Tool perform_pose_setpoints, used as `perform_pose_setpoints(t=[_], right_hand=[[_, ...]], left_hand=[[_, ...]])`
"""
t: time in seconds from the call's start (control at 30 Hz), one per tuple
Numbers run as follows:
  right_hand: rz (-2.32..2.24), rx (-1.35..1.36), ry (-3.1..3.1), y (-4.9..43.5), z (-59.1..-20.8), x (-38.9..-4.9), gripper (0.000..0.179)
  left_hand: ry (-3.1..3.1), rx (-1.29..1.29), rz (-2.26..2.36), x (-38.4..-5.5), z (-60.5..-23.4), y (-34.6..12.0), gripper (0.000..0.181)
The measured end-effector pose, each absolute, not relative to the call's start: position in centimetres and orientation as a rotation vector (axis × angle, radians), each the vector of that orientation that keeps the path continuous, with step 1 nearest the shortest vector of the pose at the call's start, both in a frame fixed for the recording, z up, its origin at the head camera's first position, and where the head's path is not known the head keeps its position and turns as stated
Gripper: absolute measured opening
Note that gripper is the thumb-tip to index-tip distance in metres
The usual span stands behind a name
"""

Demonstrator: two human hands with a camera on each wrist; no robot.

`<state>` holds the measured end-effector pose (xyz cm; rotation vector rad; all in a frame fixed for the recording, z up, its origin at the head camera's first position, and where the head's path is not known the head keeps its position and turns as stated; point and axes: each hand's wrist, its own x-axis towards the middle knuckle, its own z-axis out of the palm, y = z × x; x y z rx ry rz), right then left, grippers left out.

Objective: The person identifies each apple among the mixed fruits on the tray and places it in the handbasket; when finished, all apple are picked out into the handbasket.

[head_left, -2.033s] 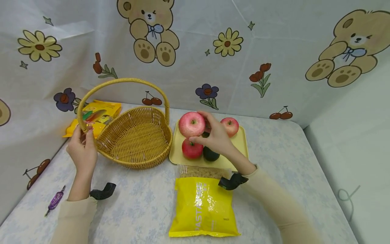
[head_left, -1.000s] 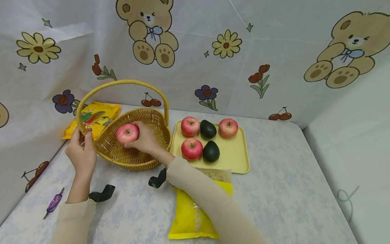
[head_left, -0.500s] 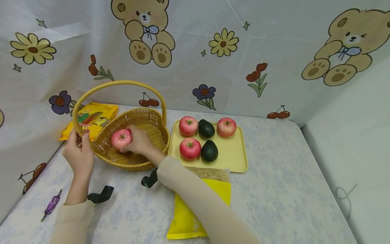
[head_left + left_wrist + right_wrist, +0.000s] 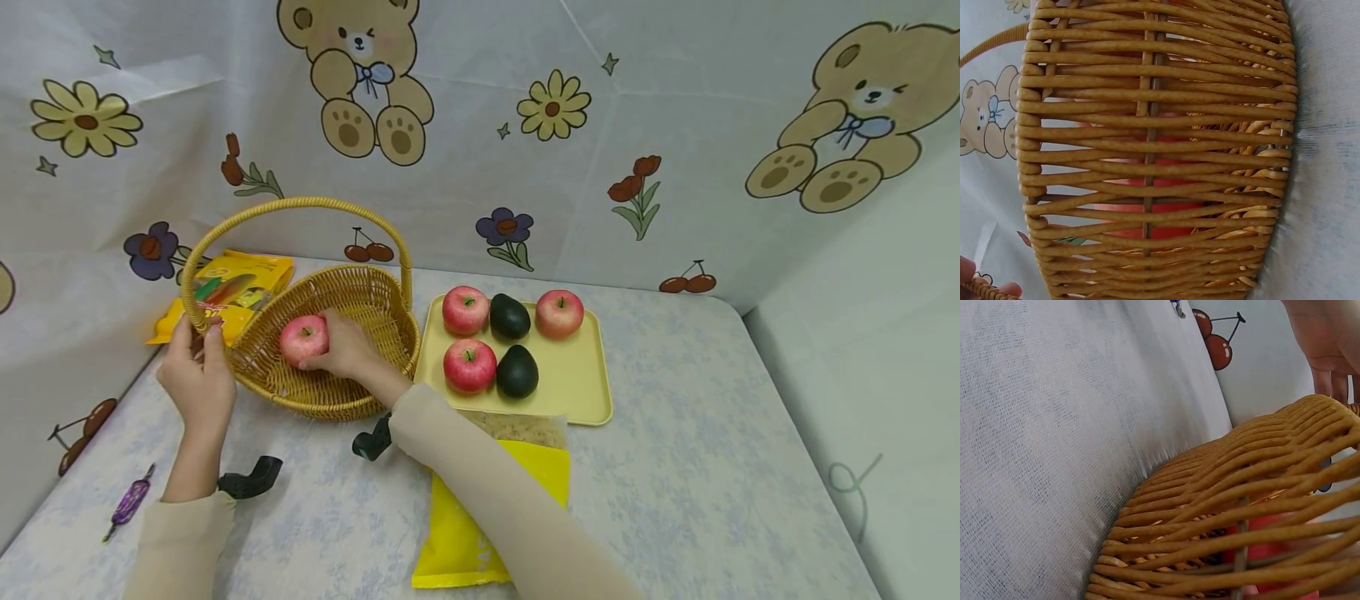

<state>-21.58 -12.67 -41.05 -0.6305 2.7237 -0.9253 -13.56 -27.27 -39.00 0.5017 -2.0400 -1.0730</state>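
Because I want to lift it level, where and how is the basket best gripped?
Probably at the middle of its handle, from above: this slim arch spans the basket from side to side, its top is free, and the left hand holds only its left end.

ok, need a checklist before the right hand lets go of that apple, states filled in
1. Right hand holding the apple: ok.
2. Apple within the wicker basket's rim: ok, left part.
3. Left hand on the basket handle: ok, at its left end.
4. Apple's weight on the basket floor: cannot tell.
5. Front yellow bag fully visible: not ok, right sleeve hides part.
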Motion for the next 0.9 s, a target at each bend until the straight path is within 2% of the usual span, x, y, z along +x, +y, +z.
perform_pose_setpoints(t=[0.63,0.9], right_hand=[[-0.965,-0.682,2.655,-12.2,-40.7,-21.3,0.075],[-1.068,-0.886,2.576,-7.9,-37.2,-20.0,0.074]], left_hand=[[-2.042,0.511,-1.072,-13.6,-39.2,-27.3,0.034],[-2.031,0.486,-1.06,-13.7,-39.3,-27.4,0.033]])
